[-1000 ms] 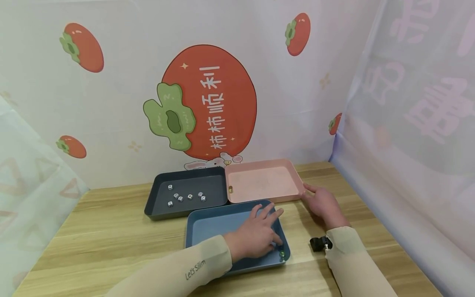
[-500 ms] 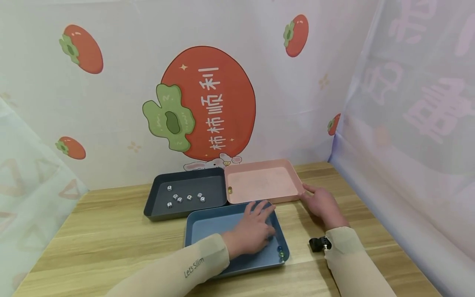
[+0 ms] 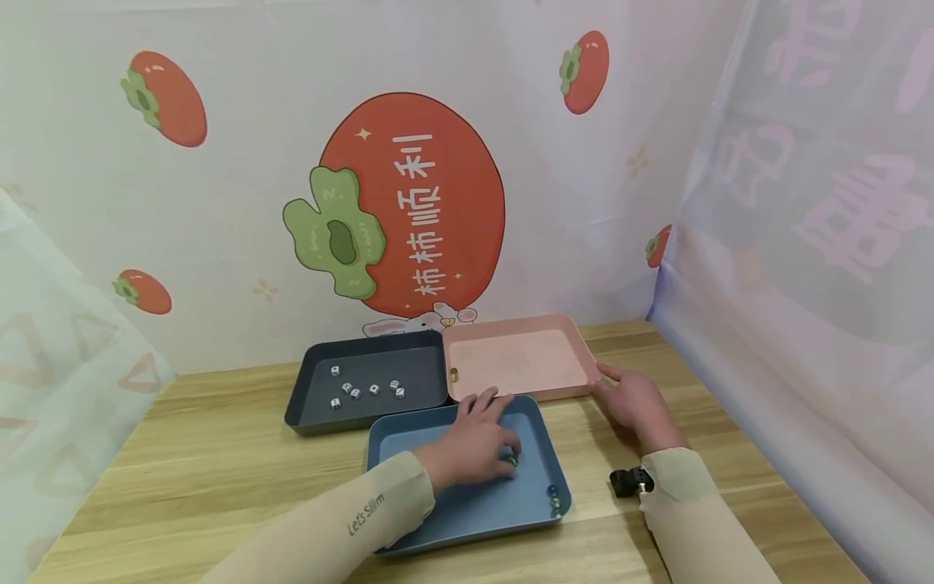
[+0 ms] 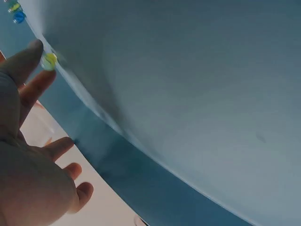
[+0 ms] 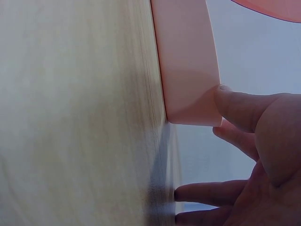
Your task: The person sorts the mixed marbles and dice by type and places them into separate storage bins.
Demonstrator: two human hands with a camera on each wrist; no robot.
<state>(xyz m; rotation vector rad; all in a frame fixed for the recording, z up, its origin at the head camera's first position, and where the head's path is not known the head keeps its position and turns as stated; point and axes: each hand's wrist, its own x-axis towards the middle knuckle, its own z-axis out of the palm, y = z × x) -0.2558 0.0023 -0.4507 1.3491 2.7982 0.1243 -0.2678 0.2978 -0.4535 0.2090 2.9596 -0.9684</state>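
My left hand [image 3: 470, 448] is over the blue tray [image 3: 467, 511], pinching a clear marble [image 4: 48, 61] with a yellow swirl between thumb and forefinger. Its other fingers are spread. Several blue and green-yellow marbles [image 3: 555, 502] lie in that tray's near right corner. At the near right corner of the pink tray [image 3: 518, 361], my right hand [image 3: 636, 403] touches the outside with thumb and forefinger. The remaining fingers of that hand extend down to the wooden table in the right wrist view. One amber marble [image 3: 454, 375] sits by the pink tray's left wall.
A dark grey tray [image 3: 409, 355] holding several white dice [image 3: 354, 392] stands left of the pink one, side by side. The blue tray lies in front of both. A black device [image 3: 626, 481] is by the right sleeve. Printed cloth [image 3: 241, 203] hangs behind the wooden table [image 3: 182, 454].
My left hand has moved left and slightly up from the blue tray's right corner, now with a marble between its fingers. The right hand has stayed at the pink tray.
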